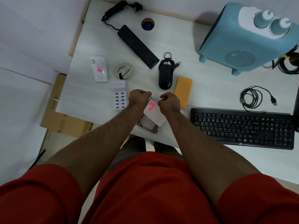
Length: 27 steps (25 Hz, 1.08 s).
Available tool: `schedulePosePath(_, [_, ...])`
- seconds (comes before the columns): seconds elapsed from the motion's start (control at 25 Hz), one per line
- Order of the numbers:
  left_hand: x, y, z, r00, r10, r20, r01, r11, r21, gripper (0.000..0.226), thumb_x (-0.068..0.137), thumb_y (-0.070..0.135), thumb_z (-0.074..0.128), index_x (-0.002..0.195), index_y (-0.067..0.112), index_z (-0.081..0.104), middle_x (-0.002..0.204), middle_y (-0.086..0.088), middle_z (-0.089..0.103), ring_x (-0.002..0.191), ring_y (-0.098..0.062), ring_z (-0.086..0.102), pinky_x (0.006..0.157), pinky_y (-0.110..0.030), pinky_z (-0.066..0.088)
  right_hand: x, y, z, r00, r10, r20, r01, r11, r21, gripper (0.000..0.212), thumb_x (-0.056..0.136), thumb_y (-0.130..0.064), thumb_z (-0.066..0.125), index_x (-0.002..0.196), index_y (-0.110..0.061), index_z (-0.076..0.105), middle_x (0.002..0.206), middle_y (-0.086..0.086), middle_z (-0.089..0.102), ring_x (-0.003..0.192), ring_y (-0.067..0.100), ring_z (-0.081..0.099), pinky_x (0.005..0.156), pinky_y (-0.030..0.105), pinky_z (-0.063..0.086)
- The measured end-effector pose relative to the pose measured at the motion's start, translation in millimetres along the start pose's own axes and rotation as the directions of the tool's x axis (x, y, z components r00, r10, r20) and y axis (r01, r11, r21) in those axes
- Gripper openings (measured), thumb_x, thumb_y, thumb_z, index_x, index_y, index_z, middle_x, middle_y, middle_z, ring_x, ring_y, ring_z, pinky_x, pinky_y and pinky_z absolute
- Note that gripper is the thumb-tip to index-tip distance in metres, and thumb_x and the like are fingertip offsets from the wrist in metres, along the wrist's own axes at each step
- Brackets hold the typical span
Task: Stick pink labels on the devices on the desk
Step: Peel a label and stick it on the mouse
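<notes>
Both my hands meet above the desk's front middle. My left hand (pixel 139 97) and my right hand (pixel 169 101) pinch the top edge of a pale label sheet (pixel 154 114) that carries a few pink labels (pixel 151 106). Under the sheet lies a silver hard drive (pixel 148 125), partly hidden. A white plug-in device (pixel 99 69) at the left bears one pink label (pixel 99 70). A white multi-port USB charger (pixel 120 97), a black mouse (pixel 165 76), an orange power bank (pixel 183 91), a black power strip (pixel 137 46) and a black keyboard (pixel 242 127) show no label.
A blue fan heater (pixel 249 41) stands at the back right. A coiled white cable (pixel 123 70) lies left of the mouse and a coiled black cable (pixel 254 97) above the keyboard. A cable hole (pixel 147 24) is at the back. Cardboard boxes (pixel 59 113) sit beside the desk's left edge.
</notes>
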State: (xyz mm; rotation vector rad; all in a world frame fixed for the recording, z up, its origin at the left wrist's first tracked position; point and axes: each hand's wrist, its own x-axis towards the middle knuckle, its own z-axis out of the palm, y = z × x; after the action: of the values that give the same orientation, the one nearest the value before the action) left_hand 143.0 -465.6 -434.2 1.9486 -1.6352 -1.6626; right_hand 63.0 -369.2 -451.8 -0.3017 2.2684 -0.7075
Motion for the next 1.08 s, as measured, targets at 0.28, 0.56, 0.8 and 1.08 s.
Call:
schedulePosePath(0.28, [9.9,13.6,9.9,0.999,0.033,0.031,-0.033,0.999,-0.008,0.012,0.074,0.018,0.066,0.065,0.009,0.066,0.067,-0.008,0.065,0.061,-0.021,0.058,0.060,-0.030,0.050,8.5,-10.9,-1.8,0.988,-0.032,-0.153,0.049,0.993,0.111,0.032,0.086,-0.017,0.066,0.117,-0.012,0.067,0.109,0.007,0.072,0.100,0.024,0.065,0.077,0.029,0.048])
schedulePosePath(0.56, [41.7,37.6,20.4,0.998,0.045,0.045,-0.045,0.999,-0.010,0.012,0.072,0.023,0.067,0.074,0.011,0.071,0.076,-0.006,0.069,0.072,-0.021,0.062,0.070,-0.034,0.053,48.6,-35.6,1.8,0.947,-0.020,-0.319,0.062,0.990,0.124,0.067,0.081,-0.029,0.077,0.139,-0.009,0.051,0.136,0.019,0.051,0.124,0.038,0.047,0.098,0.043,0.042])
schedulePosePath(0.8, [65.4,48.8,21.7,0.999,0.038,0.035,-0.038,0.999,-0.019,0.008,0.077,0.015,0.068,0.069,0.012,0.068,0.071,-0.004,0.066,0.069,-0.019,0.061,0.065,-0.029,0.051,79.8,-53.0,11.9,0.945,-0.014,-0.326,0.029,0.999,0.042,0.080,0.076,-0.027,0.077,0.146,-0.013,0.041,0.135,0.018,0.049,0.120,0.038,0.048,0.097,0.044,0.044])
schedulePosePath(1.08, [62.9,64.1,17.8,0.985,0.160,0.068,-0.157,0.986,-0.050,0.009,0.078,0.015,0.065,0.077,0.011,0.072,0.070,0.000,0.066,0.066,-0.013,0.059,0.065,-0.028,0.050,70.5,-59.9,0.1,0.967,0.245,0.065,-0.151,0.349,0.925,0.027,0.091,-0.029,0.052,0.104,-0.007,0.062,0.092,0.013,0.063,0.081,0.022,0.060,0.066,0.033,0.050])
